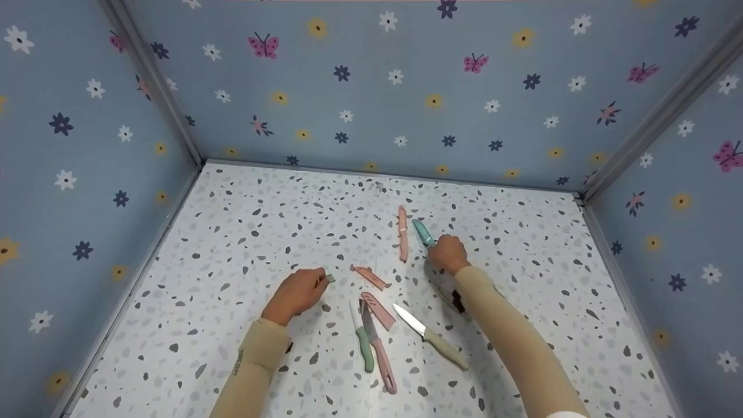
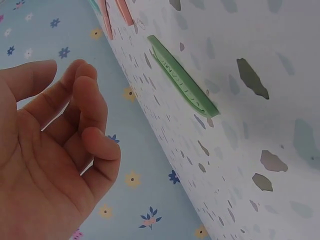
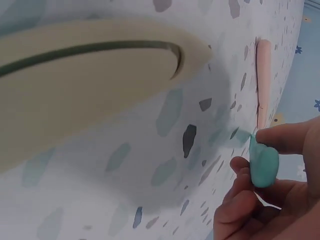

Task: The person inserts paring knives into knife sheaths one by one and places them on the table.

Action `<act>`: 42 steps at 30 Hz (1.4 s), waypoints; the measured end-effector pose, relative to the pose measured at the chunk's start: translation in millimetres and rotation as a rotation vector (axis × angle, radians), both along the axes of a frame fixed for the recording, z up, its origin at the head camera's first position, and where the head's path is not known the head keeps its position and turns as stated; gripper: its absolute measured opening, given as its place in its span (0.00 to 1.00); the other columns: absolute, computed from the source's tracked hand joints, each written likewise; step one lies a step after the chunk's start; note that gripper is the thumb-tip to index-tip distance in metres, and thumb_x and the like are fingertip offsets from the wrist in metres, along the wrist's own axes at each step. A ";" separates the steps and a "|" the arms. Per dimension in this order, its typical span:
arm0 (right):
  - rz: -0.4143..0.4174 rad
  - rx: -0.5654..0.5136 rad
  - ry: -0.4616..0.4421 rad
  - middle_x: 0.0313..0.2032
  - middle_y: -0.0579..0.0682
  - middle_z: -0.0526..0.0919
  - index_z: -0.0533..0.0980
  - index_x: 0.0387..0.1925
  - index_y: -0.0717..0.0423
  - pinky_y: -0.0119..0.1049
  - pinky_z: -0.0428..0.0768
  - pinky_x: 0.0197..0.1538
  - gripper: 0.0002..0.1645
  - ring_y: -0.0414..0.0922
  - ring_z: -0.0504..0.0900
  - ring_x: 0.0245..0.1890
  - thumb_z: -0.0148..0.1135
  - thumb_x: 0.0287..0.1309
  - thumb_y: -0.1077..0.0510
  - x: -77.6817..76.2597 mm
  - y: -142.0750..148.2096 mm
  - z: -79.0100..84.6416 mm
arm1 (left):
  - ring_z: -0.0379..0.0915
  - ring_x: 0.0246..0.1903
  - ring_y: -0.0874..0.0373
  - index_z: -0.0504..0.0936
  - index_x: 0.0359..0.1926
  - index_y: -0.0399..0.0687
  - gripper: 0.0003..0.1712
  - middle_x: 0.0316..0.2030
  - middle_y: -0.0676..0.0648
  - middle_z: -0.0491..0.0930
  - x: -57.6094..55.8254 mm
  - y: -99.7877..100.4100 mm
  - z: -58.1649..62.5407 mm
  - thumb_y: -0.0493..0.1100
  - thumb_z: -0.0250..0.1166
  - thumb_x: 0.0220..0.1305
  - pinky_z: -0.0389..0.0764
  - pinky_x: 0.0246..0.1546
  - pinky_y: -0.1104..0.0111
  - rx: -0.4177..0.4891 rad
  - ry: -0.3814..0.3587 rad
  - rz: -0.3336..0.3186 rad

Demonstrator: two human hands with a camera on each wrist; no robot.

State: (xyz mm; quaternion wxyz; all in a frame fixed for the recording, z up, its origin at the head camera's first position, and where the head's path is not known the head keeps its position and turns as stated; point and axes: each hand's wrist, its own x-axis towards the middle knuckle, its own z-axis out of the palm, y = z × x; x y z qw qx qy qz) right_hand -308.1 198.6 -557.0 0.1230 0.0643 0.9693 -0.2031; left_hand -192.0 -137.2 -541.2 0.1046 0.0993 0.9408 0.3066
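My left hand [image 1: 297, 294] hovers low over the tabletop with loosely bent fingers and holds nothing. Just past its fingertips lies a green knife sheath [image 2: 182, 80], mostly hidden by the hand in the head view. A teal knife [image 1: 424, 233] has its handle [image 3: 264, 166] pinched between the thumb and fingers of my right hand [image 1: 448, 254]; its blade end is covered in teal and points away. Left of it a pink knife [image 1: 403, 232] lies lengthwise. Under the right forearm, partly hidden, is a cream object with a dark slit [image 3: 110, 75].
Nearer me lie a bare knife with a green handle [image 1: 365, 349], one with a pink handle [image 1: 383, 366] and one with an olive handle [image 1: 446, 349]. Two pink sheaths [image 1: 370, 277] [image 1: 379, 312] rest mid-table. Blue flowered panels [image 1: 371, 116] enclose the speckled tabletop [image 1: 261, 220].
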 end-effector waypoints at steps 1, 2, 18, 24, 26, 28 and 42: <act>-0.002 -0.006 -0.002 0.24 0.52 0.75 0.75 0.27 0.60 0.36 0.70 0.25 0.10 0.46 0.73 0.22 0.55 0.57 0.57 -1.4 -1.6 -1.5 | 0.63 0.19 0.58 0.72 0.27 0.49 0.13 0.18 0.51 0.66 0.3 -0.4 -0.6 0.43 0.53 0.70 0.66 0.23 0.65 -0.001 0.002 0.000; -0.002 -0.013 -0.004 0.25 0.52 0.76 0.75 0.29 0.61 0.36 0.70 0.25 0.09 0.46 0.73 0.23 0.55 0.57 0.58 -2.7 -3.2 -2.9 | 0.62 0.19 0.58 0.72 0.26 0.49 0.13 0.18 0.51 0.66 0.6 -0.7 -1.2 0.43 0.53 0.70 0.65 0.23 0.65 -0.001 0.002 0.001; 0.016 -0.094 0.023 0.25 0.53 0.75 0.72 0.30 0.61 0.38 0.72 0.28 0.09 0.47 0.73 0.24 0.58 0.55 0.57 -13.5 -18.6 -14.8 | 0.66 0.17 0.58 0.73 0.28 0.49 0.11 0.19 0.50 0.68 3.9 -9.0 -4.4 0.43 0.52 0.71 0.69 0.20 0.65 0.011 -0.049 0.026; 0.033 -0.105 0.043 0.24 0.54 0.75 0.71 0.29 0.61 0.38 0.73 0.26 0.10 0.48 0.74 0.23 0.59 0.54 0.57 -22.1 -21.1 -21.7 | 0.60 0.18 0.58 0.69 0.24 0.50 0.15 0.16 0.51 0.63 8.9 -5.0 -6.9 0.42 0.53 0.70 0.63 0.23 0.65 -0.016 0.010 -0.006; 0.023 -0.110 0.032 0.27 0.55 0.76 0.72 0.32 0.62 0.38 0.74 0.28 0.12 0.49 0.75 0.25 0.59 0.55 0.56 -24.4 -22.8 -22.2 | 0.61 0.18 0.58 0.71 0.25 0.51 0.14 0.17 0.52 0.65 9.9 -2.7 -9.2 0.43 0.53 0.70 0.64 0.23 0.65 -0.019 0.001 -0.011; 0.018 -0.111 0.032 0.28 0.56 0.76 0.72 0.34 0.63 0.39 0.74 0.29 0.13 0.49 0.75 0.26 0.59 0.56 0.55 -25.7 -24.7 -22.3 | 0.62 0.19 0.58 0.72 0.26 0.51 0.12 0.18 0.52 0.67 10.7 -0.4 -11.6 0.43 0.53 0.70 0.65 0.23 0.64 -0.021 0.001 -0.021; 0.018 -0.115 -0.010 0.35 0.58 0.77 0.71 0.48 0.69 0.41 0.76 0.36 0.24 0.50 0.77 0.33 0.58 0.60 0.52 -27.9 -33.3 -21.7 | 0.65 0.19 0.60 0.74 0.28 0.51 0.11 0.18 0.57 0.71 11.7 4.0 -17.7 0.43 0.53 0.69 0.68 0.26 0.64 -0.012 0.011 -0.056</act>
